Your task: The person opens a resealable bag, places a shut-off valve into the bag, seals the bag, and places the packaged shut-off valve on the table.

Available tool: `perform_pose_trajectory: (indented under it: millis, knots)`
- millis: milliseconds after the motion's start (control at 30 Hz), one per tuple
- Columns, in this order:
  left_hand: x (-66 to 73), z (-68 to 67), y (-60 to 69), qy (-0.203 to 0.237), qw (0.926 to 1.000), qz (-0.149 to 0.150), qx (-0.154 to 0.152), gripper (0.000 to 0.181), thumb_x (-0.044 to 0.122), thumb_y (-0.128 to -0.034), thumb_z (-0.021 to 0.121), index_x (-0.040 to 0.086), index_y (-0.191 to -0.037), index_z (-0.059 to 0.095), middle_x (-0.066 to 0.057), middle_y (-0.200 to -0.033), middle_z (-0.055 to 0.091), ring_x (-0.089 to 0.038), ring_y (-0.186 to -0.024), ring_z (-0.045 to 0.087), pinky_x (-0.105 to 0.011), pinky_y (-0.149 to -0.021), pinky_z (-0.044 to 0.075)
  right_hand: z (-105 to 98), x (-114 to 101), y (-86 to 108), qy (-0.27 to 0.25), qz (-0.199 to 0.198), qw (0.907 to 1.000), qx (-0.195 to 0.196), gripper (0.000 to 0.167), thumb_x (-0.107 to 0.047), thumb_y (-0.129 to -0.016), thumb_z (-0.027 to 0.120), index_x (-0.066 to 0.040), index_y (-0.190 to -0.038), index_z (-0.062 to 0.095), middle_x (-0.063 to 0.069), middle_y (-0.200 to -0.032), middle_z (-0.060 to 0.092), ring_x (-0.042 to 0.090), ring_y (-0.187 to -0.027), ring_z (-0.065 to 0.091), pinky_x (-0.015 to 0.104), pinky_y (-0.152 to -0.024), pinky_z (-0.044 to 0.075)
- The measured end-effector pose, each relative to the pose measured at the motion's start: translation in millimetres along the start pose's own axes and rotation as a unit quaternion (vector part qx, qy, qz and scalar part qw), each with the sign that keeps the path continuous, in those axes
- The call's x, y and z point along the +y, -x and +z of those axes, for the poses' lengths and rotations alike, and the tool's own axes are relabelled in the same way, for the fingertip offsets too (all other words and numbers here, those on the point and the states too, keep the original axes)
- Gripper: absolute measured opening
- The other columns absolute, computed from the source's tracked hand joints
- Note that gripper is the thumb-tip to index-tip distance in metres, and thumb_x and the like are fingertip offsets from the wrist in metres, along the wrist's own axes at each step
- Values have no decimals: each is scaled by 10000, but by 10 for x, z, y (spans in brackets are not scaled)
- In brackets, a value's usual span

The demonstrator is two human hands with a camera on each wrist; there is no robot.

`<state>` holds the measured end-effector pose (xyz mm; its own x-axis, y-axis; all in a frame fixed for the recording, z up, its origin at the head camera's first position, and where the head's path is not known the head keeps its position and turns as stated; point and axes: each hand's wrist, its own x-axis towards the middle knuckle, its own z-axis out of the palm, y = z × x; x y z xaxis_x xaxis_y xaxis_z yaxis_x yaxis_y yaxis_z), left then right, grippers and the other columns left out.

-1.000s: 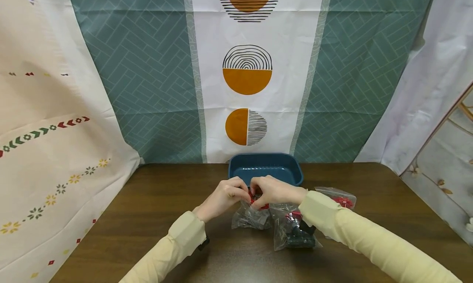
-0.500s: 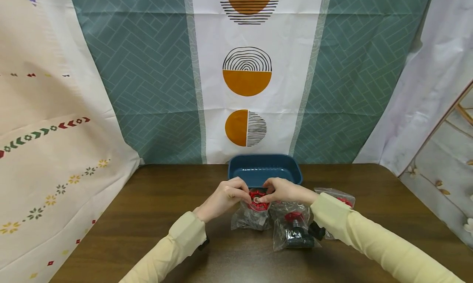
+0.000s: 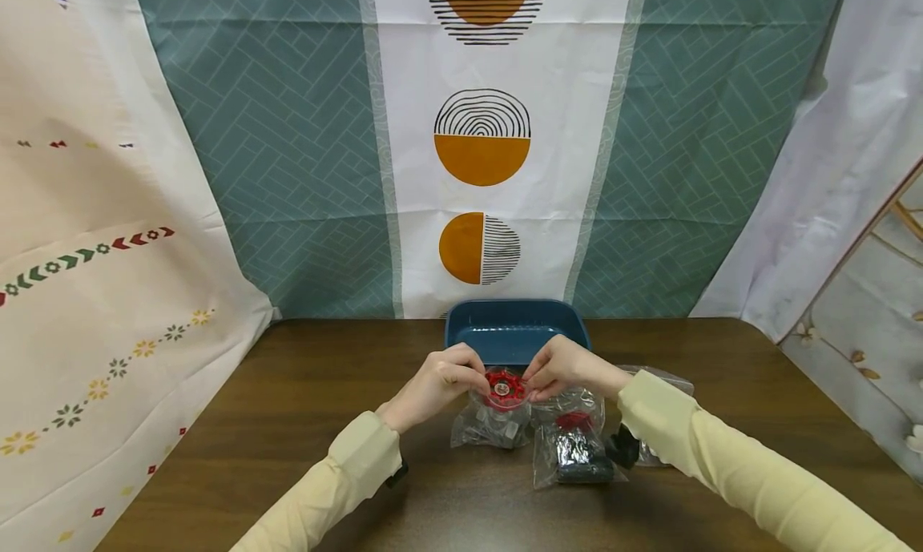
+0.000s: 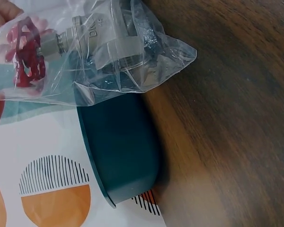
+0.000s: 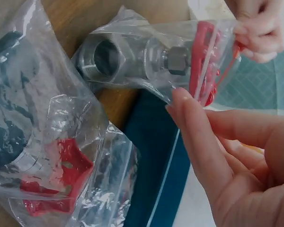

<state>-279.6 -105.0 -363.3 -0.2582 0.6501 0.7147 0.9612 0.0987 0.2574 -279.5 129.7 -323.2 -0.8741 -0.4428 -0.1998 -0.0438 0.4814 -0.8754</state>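
Note:
A clear zip bag stands above the table between both hands. Inside it is a silver metal valve with a red handwheel, which faces up at the bag's mouth. My left hand pinches the left side of the bag's mouth. At the right side, my right hand pinches the bag's edge between thumb and fingers. In the left wrist view the valve body shows through the plastic, and only part of the left hand is seen.
A blue tray sits behind the hands. Right of the held bag lies another bag with a dark valve and red handwheel. A further clear bag lies partly behind the right forearm. Wooden table extends to the left.
My right hand has moved right, away from the left hand, to the bag's right edge. The red handwheel, earlier mostly covered, now shows between the hands. The left hand stays in place.

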Motion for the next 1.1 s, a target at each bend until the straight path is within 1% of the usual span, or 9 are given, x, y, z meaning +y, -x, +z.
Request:
perform_pose_trajectory:
  millis: [100, 200, 267, 333, 433, 667, 800, 933, 1100]
  knots:
    - [5, -17, -3, 17, 10000, 17, 18, 138, -53, -734, 696, 66, -803, 716, 16, -842, 558, -100, -797, 489, -170, -648, 466, 27, -26, 19, 325, -111, 9989, 332, 95, 86, -816, 575, 110, -838, 664, 166, -679, 635, 249, -608, 639, 383, -598, 518]
    - [13, -25, -10, 50, 10000, 61, 46, 142, -59, -737, 691, 65, -802, 716, 11, -834, 560, -105, -791, 489, -170, -644, 466, 50, -64, 47, 552, -80, 9964, 646, 83, 56, -809, 599, 76, -795, 679, 134, -655, 633, 237, -594, 634, 378, -587, 518]
    - [14, -33, -16, 48, 9999, 119, 68, 147, -60, -741, 687, 69, -804, 716, 11, -833, 561, -107, -789, 490, -174, -647, 466, 48, -93, 62, 634, -84, 9951, 755, 82, 45, -809, 607, 70, -790, 683, 125, -653, 632, 234, -591, 633, 375, -588, 519]
    - [12, -46, -17, 64, 9998, 159, 114, 151, -64, -741, 686, 68, -807, 716, 9, -833, 562, -109, -788, 493, -179, -647, 468, 34, -119, 77, 760, -178, 9935, 833, 81, 40, -811, 611, 68, -793, 684, 113, -660, 634, 224, -589, 633, 366, -586, 519]
    - [7, -70, -8, 49, 9996, 156, 223, 155, -62, -734, 689, 72, -807, 714, 12, -834, 564, -107, -792, 500, -187, -647, 467, 1, -140, 96, 763, -333, 9924, 902, 88, 53, -819, 594, 83, -815, 677, 117, -667, 635, 236, -603, 636, 350, -581, 520]
    - [3, -119, -4, 165, 9994, 25, 318, 189, -90, -736, 673, 77, -816, 710, 11, -851, 565, -99, -813, 510, -208, -649, 468, -68, -152, 152, 418, -446, 9947, 827, 112, 60, -835, 568, 114, -878, 656, 138, -696, 640, 265, -646, 643, 336, -589, 520]
    - [11, -164, -48, 309, 9983, -53, 497, 180, -88, -740, 667, 65, -826, 708, -4, -850, 577, -115, -801, 527, -236, -659, 481, -138, -212, 198, 279, -520, 9943, 888, 110, 53, -833, 577, 110, -881, 658, 146, -712, 641, 268, -649, 642, 329, -578, 520]
    - [12, -198, -75, 364, 9973, -117, 632, 179, -85, -738, 670, 64, -830, 707, -3, -845, 584, -116, -804, 534, -251, -667, 487, -176, -281, 239, 81, -562, 9949, 839, 111, 52, -835, 583, 116, -891, 653, 164, -733, 641, 282, -663, 642, 337, -582, 520]
    - [43, -201, -85, 280, 9972, -65, 689, 208, -129, -701, 681, 46, -811, 703, -32, -831, 587, -139, -798, 537, -235, -669, 483, -180, -302, 264, 164, -590, 9956, 715, 114, 39, -837, 587, 108, -898, 655, 162, -738, 643, 250, -646, 641, 330, -580, 520]
